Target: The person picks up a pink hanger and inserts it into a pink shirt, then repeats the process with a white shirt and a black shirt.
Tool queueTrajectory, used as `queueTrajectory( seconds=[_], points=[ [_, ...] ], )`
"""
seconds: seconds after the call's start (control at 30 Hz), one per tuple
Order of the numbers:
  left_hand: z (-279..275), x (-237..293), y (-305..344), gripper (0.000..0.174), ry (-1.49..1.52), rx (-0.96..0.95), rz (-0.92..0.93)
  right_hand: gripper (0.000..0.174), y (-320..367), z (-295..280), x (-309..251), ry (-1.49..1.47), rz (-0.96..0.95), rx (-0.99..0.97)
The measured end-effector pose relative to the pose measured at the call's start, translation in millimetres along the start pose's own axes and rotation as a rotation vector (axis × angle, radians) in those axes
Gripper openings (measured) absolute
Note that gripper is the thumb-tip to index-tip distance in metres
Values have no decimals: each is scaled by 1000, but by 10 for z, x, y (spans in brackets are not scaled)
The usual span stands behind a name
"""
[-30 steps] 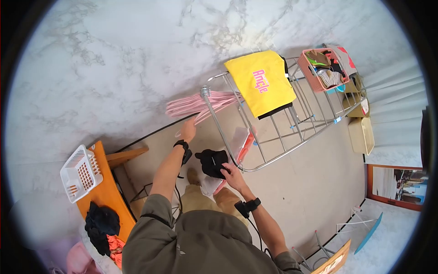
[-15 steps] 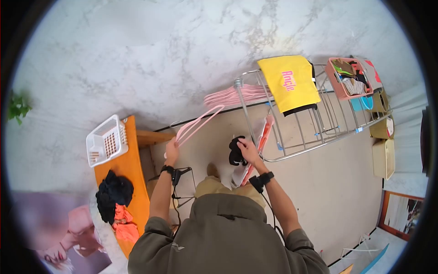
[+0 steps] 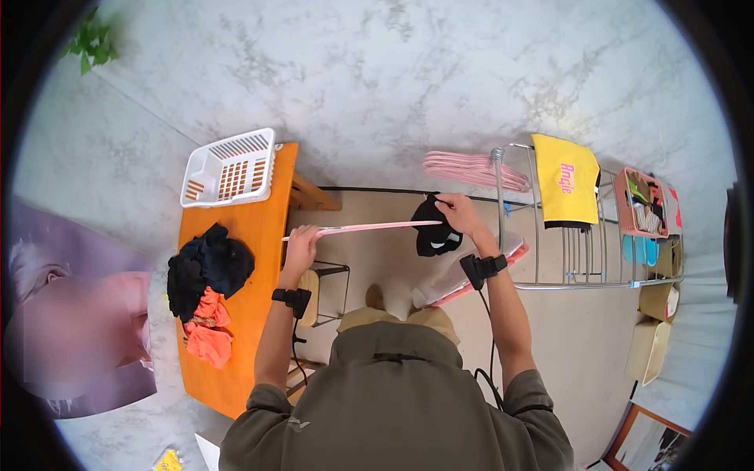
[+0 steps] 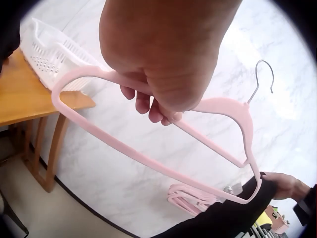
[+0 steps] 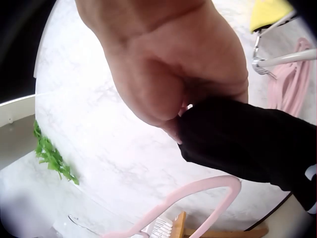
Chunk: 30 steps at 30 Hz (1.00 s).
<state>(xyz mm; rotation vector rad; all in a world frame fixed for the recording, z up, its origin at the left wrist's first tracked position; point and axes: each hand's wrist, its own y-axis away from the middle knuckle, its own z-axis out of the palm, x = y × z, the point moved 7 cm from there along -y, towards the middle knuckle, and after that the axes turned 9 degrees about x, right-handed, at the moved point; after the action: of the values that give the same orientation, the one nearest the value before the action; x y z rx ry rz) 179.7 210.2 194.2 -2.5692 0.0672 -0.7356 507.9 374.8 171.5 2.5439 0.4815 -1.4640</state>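
My left hand (image 3: 301, 250) grips a pink hanger (image 4: 233, 106) by one shoulder, fingers curled round it. Its metal hook points away from the hand in the left wrist view. Opposite, my right hand (image 3: 463, 213) pinches a black garment (image 5: 233, 136) at its top edge, and the cloth hangs down with a small white mark on it. The far end of the hanger overlaps the garment in the head view. Part of the right hand's fingertips is hidden behind the wrist and cloth in the right wrist view.
A metal drying rack (image 3: 501, 208) on the right bears a yellow cloth (image 3: 561, 200); several pink hangers (image 3: 471, 169) hang at its end. On the left, a wooden table (image 3: 255, 353) carries a white basket (image 3: 271, 141), dark clothes (image 3: 208, 263) and orange cloth (image 3: 210, 345). A stool (image 3: 309, 297) stands beside it.
My left hand has drawn one pink hanger away from the bunch on the rack to the left. My right hand has raised the black garment toward the hanger's far end. The view has turned left.
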Motion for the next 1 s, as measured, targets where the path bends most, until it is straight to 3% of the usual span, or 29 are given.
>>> queueTrajectory(
  seconds=[0.07,0.1,0.33,0.53,0.67,1.0],
  points=[
    [-91,-52,-35,5,-20,37,18,24,-60,27,-198,174,-148,95],
    [-127,-119,-41,5,-3,43,22,24,-80,58,-346,225,-73,36],
    [-230,-365,12,7,83,42,-7,21,-106,343,-858,399,-95,118],
    [-290,-411,120,9,85,-36,-60,19,-115,468,-1116,302,-180,304],
    [-379,-162,86,2,74,-117,-87,18,-149,688,-1255,245,-216,238],
    [-283,67,80,6,17,-158,-130,18,9,1015,-1621,-65,-269,71]
  ],
)
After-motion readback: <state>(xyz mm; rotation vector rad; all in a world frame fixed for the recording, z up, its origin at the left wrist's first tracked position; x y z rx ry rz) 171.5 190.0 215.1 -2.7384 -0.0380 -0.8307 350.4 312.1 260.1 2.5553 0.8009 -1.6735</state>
